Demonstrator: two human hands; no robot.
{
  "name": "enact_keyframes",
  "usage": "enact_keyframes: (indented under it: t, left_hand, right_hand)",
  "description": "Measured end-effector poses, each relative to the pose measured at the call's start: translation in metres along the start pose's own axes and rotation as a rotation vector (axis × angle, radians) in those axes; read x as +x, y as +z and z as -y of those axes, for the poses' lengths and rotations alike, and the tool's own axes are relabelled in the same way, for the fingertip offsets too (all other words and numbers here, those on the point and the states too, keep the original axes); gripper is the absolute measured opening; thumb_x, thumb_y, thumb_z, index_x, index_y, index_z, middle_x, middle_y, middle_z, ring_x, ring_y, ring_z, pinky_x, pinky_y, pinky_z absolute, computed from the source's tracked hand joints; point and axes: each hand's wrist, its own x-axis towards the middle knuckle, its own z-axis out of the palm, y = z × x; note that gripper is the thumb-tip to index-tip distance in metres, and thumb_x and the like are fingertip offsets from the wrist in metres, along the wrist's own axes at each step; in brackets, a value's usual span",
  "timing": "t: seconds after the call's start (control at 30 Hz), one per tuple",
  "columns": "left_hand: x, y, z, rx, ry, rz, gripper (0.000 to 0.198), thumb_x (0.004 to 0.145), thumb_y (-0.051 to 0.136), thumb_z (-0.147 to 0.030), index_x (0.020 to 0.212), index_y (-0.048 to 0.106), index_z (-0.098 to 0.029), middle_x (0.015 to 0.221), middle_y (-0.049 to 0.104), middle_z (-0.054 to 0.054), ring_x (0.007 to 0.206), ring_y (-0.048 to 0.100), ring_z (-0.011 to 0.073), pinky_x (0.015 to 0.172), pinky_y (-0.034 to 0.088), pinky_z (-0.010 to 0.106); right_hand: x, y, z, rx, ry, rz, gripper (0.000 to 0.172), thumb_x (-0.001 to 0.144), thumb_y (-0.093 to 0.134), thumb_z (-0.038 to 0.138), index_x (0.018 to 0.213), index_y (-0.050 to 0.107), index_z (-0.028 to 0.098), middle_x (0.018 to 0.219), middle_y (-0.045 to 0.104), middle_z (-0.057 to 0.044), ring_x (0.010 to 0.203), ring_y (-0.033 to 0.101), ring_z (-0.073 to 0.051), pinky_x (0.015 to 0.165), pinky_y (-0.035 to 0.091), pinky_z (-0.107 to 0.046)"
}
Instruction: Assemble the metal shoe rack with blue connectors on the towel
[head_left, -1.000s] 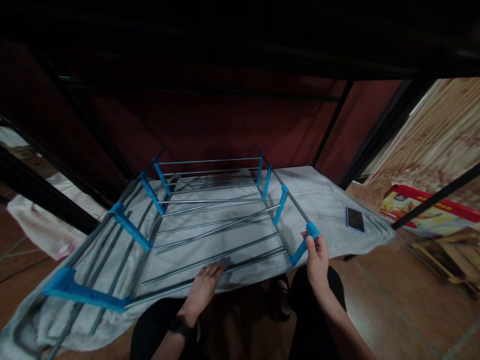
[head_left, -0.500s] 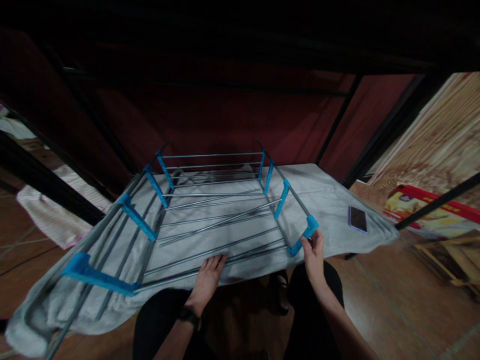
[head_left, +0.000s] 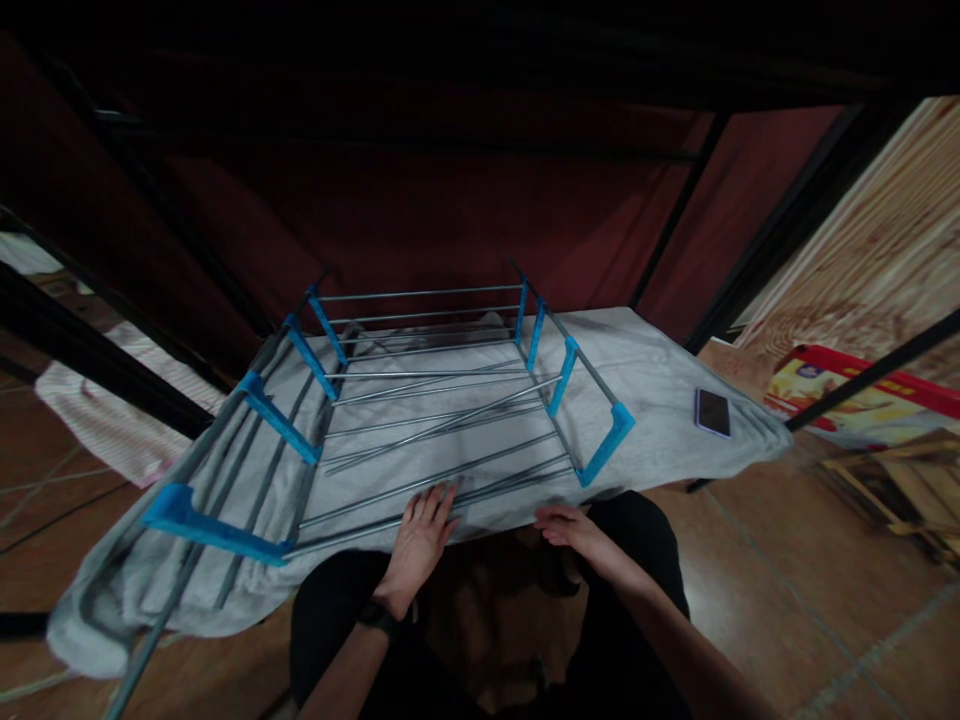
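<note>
A rack of grey metal rods with blue plastic brackets (head_left: 604,445) lies across a grey cloth (head_left: 645,370). Several thin rods (head_left: 442,421) span between its two sides, a few lying at a slant. My left hand (head_left: 424,530), with a dark watch on the wrist, rests with fingers outstretched on the nearest rods at the front edge. To its right, my right hand (head_left: 574,530) hovers over the cloth's front edge near my knee, fingers extended and holding nothing. The front right bracket stands a little beyond it, apart from the fingers.
A phone (head_left: 712,412) lies on the cloth at the right. Beyond it are a red and yellow box (head_left: 840,395) and a wooden frame (head_left: 892,490) on the tiled floor. Dark metal posts (head_left: 679,220) stand around the cloth. A striped cloth (head_left: 120,400) lies at the left.
My right hand has let go of the front right bracket and moved left toward my left hand. My left hand stays at the front rods. The view has shifted slightly.
</note>
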Motion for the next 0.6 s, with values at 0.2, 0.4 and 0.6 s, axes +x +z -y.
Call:
enact_keyframes:
  t: [0.2, 0.4, 0.6]
  left_hand:
    - [0.022, -0.028, 0.011, -0.137, -0.128, -0.066, 0.049, 0.103, 0.041, -0.028, 0.150, 0.049, -0.020, 0.151, 0.051, 0.016, 0.136, 0.052, 0.0299, 0.111, 0.047, 0.047]
    - [0.082, -0.038, 0.043, -0.269, -0.168, -0.200, 0.044, 0.102, 0.039, -0.023, 0.143, 0.054, -0.017, 0.150, 0.050, 0.016, 0.139, 0.049, 0.0275, 0.116, 0.045, 0.045]
    - [0.162, -0.040, 0.093, -0.332, -0.252, -0.246, 0.037, 0.099, 0.045, -0.024, 0.130, 0.064, -0.017, 0.139, 0.057, 0.014, 0.130, 0.056, 0.0267, 0.113, 0.048, 0.044]
  right_hand:
    - [0.036, 0.010, 0.054, -0.097, -0.257, 0.067, 0.034, 0.064, 0.076, 0.050, 0.082, 0.077, 0.021, 0.077, 0.075, -0.003, 0.064, 0.063, -0.017, 0.059, 0.049, -0.028]
    - [0.087, 0.021, 0.110, 0.038, -0.551, -0.193, 0.029, 0.070, 0.069, 0.046, 0.082, 0.075, 0.021, 0.080, 0.075, -0.005, 0.073, 0.065, -0.019, 0.070, 0.053, -0.033]
    - [0.117, 0.025, 0.142, 0.188, -0.745, -0.563, 0.022, 0.077, 0.059, 0.039, 0.079, 0.068, 0.020, 0.077, 0.069, -0.003, 0.073, 0.059, -0.018, 0.071, 0.049, -0.033]
